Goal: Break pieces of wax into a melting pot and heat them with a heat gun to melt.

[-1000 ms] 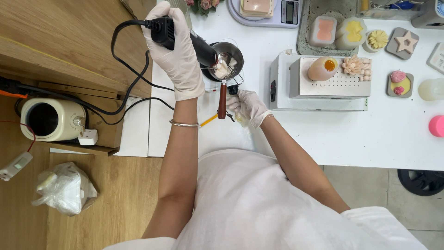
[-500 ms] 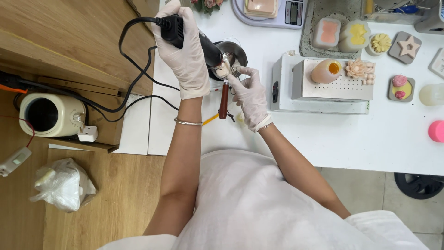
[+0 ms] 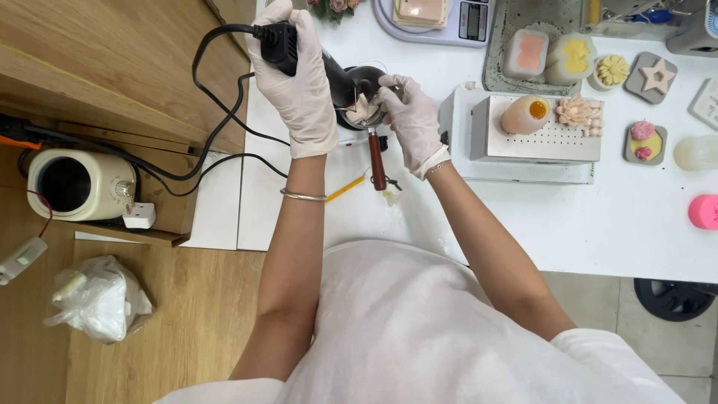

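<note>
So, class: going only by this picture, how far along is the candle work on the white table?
Done: several shaped pieces, like the yellow flower and the star, sit finished. In hand: the left hand aims a black corded heat tool into the small pot, while the right hand touches the pale lumps inside. Left: those lumps look solid, and nothing is poured.

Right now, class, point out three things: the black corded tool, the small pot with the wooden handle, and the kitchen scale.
black corded tool (image 3: 280, 43), head view, on its rear end above the left hand's glove.
small pot (image 3: 378, 158), head view, on its wooden handle.
kitchen scale (image 3: 474, 19), head view, on its display panel.
</note>
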